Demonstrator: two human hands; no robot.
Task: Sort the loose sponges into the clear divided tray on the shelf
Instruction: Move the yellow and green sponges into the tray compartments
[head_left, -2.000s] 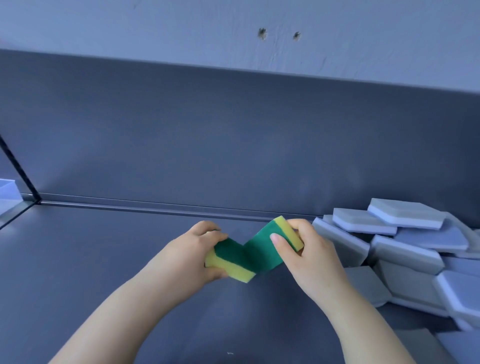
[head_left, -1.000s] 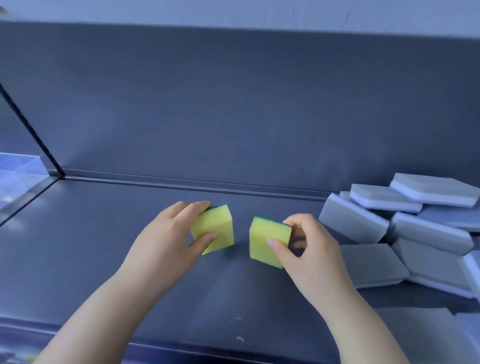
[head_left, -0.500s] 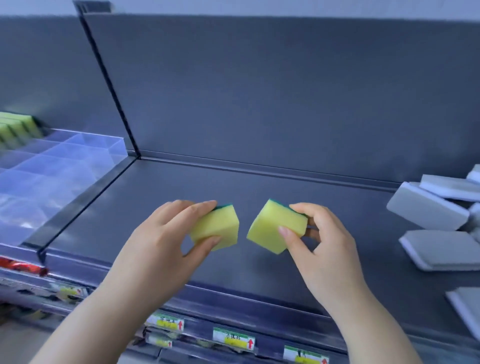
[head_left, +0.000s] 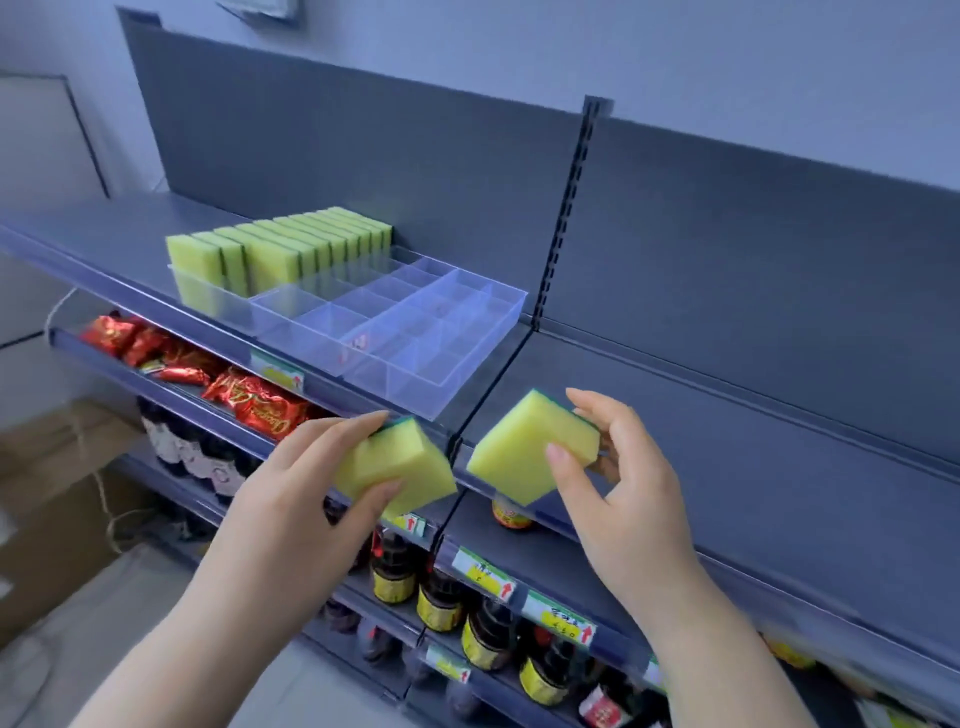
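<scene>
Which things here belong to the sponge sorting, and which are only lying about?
For the job: left hand gripping the left sponge; right hand gripping the right sponge; clear divided tray; row of sponges standing in it.
Lying about: red snack packets; dark bottles; price labels.

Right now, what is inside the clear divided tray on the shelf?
Rows of yellow-green sponges stand on edge along the left side of the clear divided tray; the compartments to their right look bare. The tray floor beneath the sponges is covered.
</scene>
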